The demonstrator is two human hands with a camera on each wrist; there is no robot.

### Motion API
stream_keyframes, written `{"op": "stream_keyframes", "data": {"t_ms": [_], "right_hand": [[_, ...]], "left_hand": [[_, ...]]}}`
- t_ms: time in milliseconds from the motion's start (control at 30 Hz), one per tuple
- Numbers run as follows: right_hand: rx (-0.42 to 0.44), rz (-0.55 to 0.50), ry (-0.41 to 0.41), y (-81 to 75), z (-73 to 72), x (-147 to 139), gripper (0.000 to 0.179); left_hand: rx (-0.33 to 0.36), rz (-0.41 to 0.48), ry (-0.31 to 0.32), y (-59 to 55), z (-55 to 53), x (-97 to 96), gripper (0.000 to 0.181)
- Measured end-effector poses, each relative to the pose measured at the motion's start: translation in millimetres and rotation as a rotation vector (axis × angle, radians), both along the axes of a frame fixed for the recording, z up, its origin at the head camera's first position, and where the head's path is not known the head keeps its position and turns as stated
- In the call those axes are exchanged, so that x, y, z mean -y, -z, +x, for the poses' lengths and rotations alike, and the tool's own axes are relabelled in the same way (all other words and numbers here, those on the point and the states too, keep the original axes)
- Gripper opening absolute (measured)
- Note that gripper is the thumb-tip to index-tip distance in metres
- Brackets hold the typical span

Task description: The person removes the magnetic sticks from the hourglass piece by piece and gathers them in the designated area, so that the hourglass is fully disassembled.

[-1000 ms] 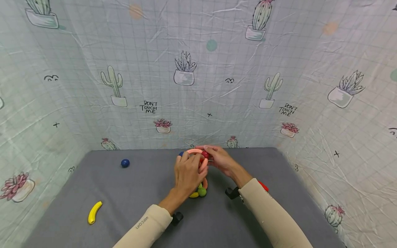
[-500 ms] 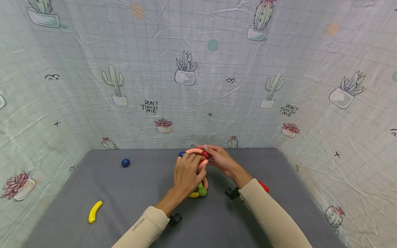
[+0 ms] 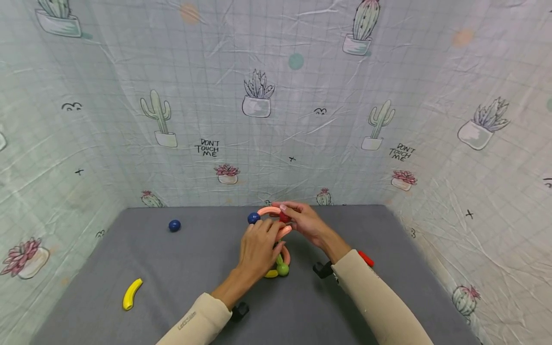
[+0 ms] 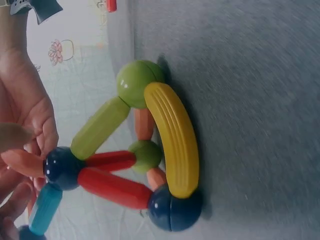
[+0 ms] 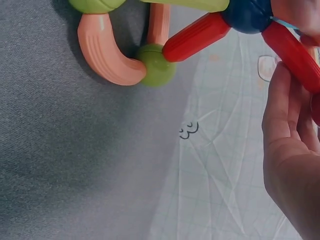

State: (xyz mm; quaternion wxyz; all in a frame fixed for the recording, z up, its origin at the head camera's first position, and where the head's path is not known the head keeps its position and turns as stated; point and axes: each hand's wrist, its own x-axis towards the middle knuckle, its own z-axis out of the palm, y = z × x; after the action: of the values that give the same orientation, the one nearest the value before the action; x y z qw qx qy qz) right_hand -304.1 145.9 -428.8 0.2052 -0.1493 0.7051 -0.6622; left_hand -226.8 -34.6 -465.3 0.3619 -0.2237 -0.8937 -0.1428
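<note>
A structure of coloured sticks and balls stands between the hands. Its base has a yellow curved stick (image 4: 175,140), a green ball (image 4: 135,82) and a dark blue ball (image 4: 172,210); red and green sticks rise to an upper blue ball (image 4: 64,170). My left hand (image 3: 257,247) pinches a salmon stick (image 3: 283,233) near the top. At the far side, my right hand (image 3: 306,221) holds a red ball (image 3: 284,217) with thumb and fingers. A salmon arch (image 3: 269,210) runs from that ball to another blue ball (image 3: 253,218). Much of the middle hides behind my left hand.
On the grey table (image 3: 198,278), a loose blue ball (image 3: 174,225) lies at the back left. A yellow curved stick (image 3: 132,294) lies nearer the front left, and a red stick (image 3: 366,258) beside the right sleeve. Cactus-print cloth (image 3: 276,158) rises behind.
My left hand has drawn slightly down and left, uncovering the blue ball at the arch's left end. The right hand stays at the red ball, its thumb shifted a little.
</note>
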Motion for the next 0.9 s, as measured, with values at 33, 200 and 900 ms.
{"op": "stream_keyframes", "data": {"t_ms": [33, 200, 900], "right_hand": [[0.000, 0.000, 0.003, 0.1, 0.1, 0.1, 0.045], [0.006, -0.018, 0.015, -0.4, 0.4, 0.9, 0.042], [0.002, -0.033, 0.024, 1.5, 2.4, 1.5, 0.042]], "left_hand": [[-0.002, -0.006, -0.006, 0.6, 0.8, 1.5, 0.042], [0.000, 0.011, -0.008, 5.3, 1.4, 7.7, 0.034], [0.162, 0.241, 0.128, 1.4, 22.6, 28.7, 0.035]]}}
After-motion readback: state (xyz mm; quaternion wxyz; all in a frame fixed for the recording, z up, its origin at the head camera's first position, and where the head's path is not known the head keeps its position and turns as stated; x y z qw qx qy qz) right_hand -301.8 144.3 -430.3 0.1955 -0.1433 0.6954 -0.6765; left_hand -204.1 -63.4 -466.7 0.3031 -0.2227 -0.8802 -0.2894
